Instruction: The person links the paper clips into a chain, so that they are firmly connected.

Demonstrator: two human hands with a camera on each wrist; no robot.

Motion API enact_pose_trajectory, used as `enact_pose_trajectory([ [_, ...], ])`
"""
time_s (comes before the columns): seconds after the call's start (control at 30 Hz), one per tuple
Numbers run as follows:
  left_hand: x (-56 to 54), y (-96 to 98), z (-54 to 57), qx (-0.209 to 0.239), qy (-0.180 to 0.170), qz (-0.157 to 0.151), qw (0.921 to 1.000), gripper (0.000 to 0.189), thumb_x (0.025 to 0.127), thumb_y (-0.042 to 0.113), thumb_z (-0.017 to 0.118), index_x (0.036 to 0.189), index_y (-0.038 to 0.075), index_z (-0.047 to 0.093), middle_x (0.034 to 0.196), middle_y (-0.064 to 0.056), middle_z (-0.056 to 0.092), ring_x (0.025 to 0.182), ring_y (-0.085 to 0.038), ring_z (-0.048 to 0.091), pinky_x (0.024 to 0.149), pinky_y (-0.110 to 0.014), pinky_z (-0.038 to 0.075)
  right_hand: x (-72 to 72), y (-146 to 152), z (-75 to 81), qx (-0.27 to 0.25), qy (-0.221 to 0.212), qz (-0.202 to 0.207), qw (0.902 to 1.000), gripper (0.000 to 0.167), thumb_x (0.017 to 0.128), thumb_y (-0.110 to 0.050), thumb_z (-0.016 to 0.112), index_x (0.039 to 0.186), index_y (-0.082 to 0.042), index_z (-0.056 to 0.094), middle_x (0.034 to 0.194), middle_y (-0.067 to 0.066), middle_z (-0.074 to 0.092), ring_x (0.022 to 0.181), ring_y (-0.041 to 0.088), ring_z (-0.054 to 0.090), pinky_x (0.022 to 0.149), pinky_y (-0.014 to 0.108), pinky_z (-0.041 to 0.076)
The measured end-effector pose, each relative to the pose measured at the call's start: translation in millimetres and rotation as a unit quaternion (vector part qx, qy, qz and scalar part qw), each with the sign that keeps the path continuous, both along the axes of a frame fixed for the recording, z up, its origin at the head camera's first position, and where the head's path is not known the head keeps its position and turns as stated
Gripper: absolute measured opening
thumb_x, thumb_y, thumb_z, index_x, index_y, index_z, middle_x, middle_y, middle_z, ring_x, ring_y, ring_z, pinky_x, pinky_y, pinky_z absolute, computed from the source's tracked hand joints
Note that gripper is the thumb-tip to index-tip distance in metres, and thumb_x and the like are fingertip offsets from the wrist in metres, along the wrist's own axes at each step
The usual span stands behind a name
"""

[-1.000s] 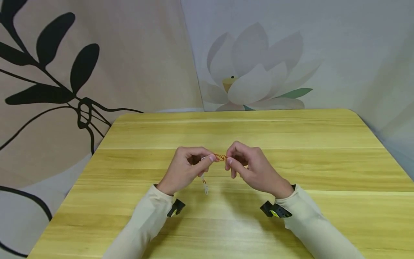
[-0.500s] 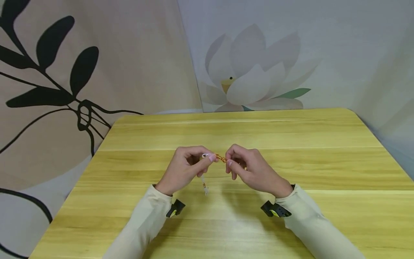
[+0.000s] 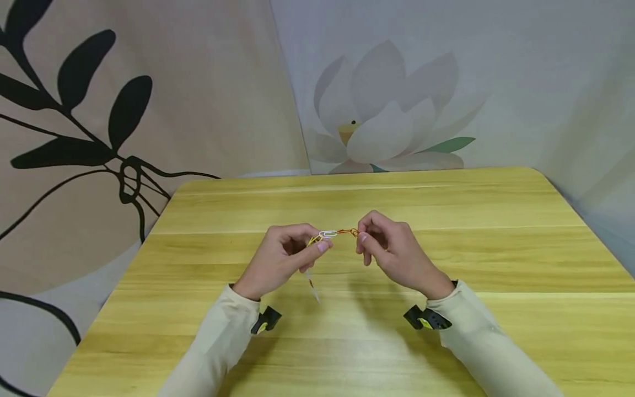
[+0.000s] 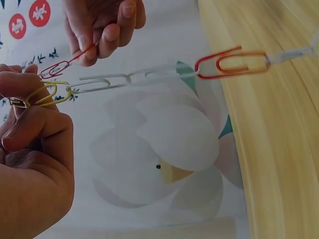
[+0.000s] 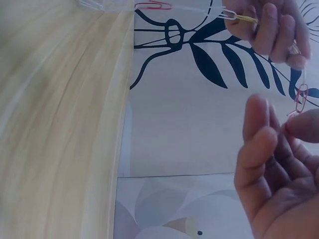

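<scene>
A chain of linked paper clips runs between the two hands above the table. My left hand (image 3: 283, 255) pinches it at a yellow paper clip (image 4: 63, 99), close to a white paper clip (image 3: 328, 234). From that white clip, orange-red paper clips (image 3: 343, 231) lead to my right hand (image 3: 398, 255), whose thumb and forefinger pinch the end one. The rest of the chain hangs below the left hand: in the left wrist view, white clips (image 4: 99, 89), then a red paper clip (image 4: 212, 77), then more pale ones. Part of the chain is hidden by the left fingers.
Both hands are over a wooden table (image 3: 317, 353) with rounded far corners. Behind it hangs a cloth backdrop (image 3: 213, 110) printed with dark leaves and a pale lotus. A black wrist strap (image 3: 428, 318) shows below each cuff.
My right hand has moved right and slightly up, drawing the chain out straight. The white clip now shows fully between the hands, with yellow visible at the left fingers.
</scene>
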State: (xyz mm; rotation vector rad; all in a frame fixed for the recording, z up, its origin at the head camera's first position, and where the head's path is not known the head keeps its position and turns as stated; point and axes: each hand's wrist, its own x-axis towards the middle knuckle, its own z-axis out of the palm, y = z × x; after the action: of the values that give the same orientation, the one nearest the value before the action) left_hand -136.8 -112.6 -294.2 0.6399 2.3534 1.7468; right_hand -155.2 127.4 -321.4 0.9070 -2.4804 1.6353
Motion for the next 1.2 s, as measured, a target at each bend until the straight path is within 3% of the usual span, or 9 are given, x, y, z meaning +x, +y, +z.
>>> enact_pose_trajectory([
  [0.43,-0.3,-8.2,-0.7,-0.026,-0.023,-0.014,0.9993,0.012,0.097,0.013,0.066,0.104,0.006,0.073,0.071,-0.001,0.060,0.058,-0.010,0.053,0.052,-0.023,0.044,1.7,12.1,6.3,-0.034,-0.023,-0.050,0.9979,0.010,0.103,-0.004,0.050,0.094,-0.005,0.054,0.078,0.006,0.063,0.059,0.018,0.061,0.048,0.027,0.046],
  [0.63,-0.8,-10.5,1.8,-0.073,-0.014,-0.021,0.9970,0.008,0.096,0.015,0.068,0.098,0.008,0.072,0.078,-0.006,0.070,0.064,-0.017,0.063,0.058,-0.027,0.053,5.2,15.1,11.5,-0.038,-0.010,-0.068,0.9969,0.010,0.105,-0.008,0.049,0.098,-0.002,0.054,0.080,0.008,0.063,0.059,0.014,0.060,0.049,0.028,0.047],
  [0.8,-0.6,-13.5,2.3,-0.104,-0.003,-0.023,0.9943,0.008,0.095,0.021,0.069,0.092,0.015,0.072,0.080,-0.001,0.070,0.072,-0.022,0.066,0.066,-0.027,0.052,8.7,18.6,15.7,-0.048,-0.009,-0.081,0.9955,0.012,0.106,-0.010,0.047,0.100,-0.001,0.052,0.082,0.008,0.061,0.059,0.016,0.060,0.051,0.028,0.049],
  [0.9,-0.3,-16.3,1.3,-0.099,-0.016,-0.031,0.9945,0.009,0.097,0.021,0.067,0.093,0.014,0.071,0.077,0.000,0.064,0.068,-0.026,0.060,0.060,-0.024,0.048,11.0,23.9,16.8,-0.059,-0.018,-0.092,0.9939,0.012,0.106,-0.010,0.046,0.101,-0.002,0.052,0.082,0.008,0.061,0.059,0.018,0.061,0.052,0.029,0.050],
  [1.03,-0.7,-21.0,-0.6,-0.097,-0.031,-0.038,0.9941,0.008,0.098,0.021,0.066,0.100,0.015,0.070,0.075,0.000,0.059,0.062,-0.020,0.052,0.053,-0.023,0.042,13.5,32.2,15.8,-0.065,-0.025,-0.104,0.9921,0.013,0.107,-0.010,0.045,0.102,0.000,0.052,0.081,0.008,0.061,0.060,0.017,0.062,0.052,0.029,0.051],
  [1.2,-3.3,-25.9,-3.7,-0.113,-0.019,-0.039,0.9927,0.013,0.099,0.023,0.065,0.106,0.014,0.070,0.078,0.001,0.061,0.063,-0.010,0.050,0.056,-0.024,0.044,15.2,42.7,13.5,-0.082,-0.029,-0.128,0.9879,0.015,0.107,-0.010,0.043,0.102,0.002,0.049,0.080,0.003,0.061,0.060,0.017,0.062,0.052,0.028,0.051],
])
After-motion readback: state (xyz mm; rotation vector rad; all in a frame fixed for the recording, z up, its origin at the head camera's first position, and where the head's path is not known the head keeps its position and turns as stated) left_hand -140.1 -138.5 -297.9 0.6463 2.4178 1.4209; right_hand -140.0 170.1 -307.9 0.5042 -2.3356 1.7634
